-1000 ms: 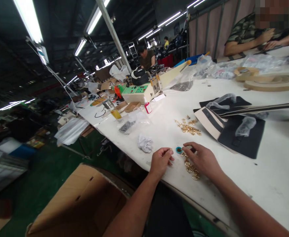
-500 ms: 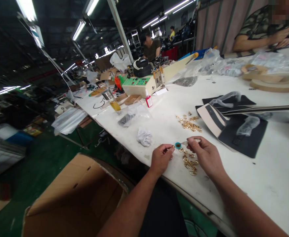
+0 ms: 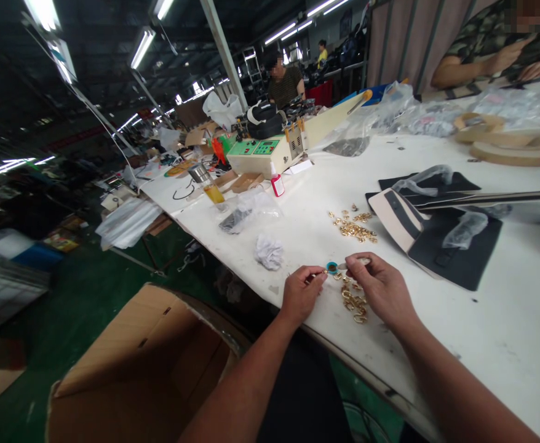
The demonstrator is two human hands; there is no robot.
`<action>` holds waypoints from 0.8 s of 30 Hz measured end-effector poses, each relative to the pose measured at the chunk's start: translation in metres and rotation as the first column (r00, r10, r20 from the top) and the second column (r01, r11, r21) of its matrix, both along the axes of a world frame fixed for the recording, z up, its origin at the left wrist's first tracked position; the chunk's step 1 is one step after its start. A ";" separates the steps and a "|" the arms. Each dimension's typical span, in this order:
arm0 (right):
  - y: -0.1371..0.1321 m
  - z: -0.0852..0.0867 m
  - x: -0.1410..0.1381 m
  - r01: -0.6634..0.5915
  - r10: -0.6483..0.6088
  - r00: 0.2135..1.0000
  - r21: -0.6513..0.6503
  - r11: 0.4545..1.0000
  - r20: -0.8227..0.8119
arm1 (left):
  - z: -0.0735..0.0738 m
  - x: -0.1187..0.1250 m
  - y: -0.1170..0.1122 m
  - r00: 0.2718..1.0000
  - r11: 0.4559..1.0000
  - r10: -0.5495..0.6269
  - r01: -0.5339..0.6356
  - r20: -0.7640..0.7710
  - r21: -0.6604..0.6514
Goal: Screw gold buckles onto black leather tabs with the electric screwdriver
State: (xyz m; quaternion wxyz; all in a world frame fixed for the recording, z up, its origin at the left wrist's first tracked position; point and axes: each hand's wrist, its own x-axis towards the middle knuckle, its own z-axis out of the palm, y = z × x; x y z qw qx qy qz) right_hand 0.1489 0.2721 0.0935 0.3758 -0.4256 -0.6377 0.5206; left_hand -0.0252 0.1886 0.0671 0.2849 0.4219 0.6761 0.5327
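Pinching a small gold-coloured metal piece (image 3: 326, 272), left hand (image 3: 303, 294), fingers together on it. Right hand (image 3: 377, 284) fingers clamped on a slim pale tool (image 3: 342, 266), tip toward the small round turquoise-rimmed dish (image 3: 331, 267) on the white bench (image 3: 297, 231), between the hands. Tip contact: can't tell. Loose gold metal loops (image 3: 349, 300) just beside the right hand. Step in hand looks like tool work at the dish; next move likely calls for steady left pinch, fine tip control.
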 end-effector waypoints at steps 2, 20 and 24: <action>0.000 0.000 0.000 -0.002 0.002 1.000 0.008 1.000 0.009 | 0.000 0.000 0.000 1.000 1.000 -0.004 0.004 -0.010 0.001; 0.001 0.005 0.000 -0.018 0.017 0.999 0.036 0.999 0.034 | 0.000 0.006 -0.006 0.933 0.990 -0.026 0.074 -0.358 0.120; 0.011 0.003 0.003 0.077 -0.123 0.972 -0.224 0.971 -0.198 | 0.001 0.009 -0.007 0.896 0.985 -0.053 0.120 -0.441 0.125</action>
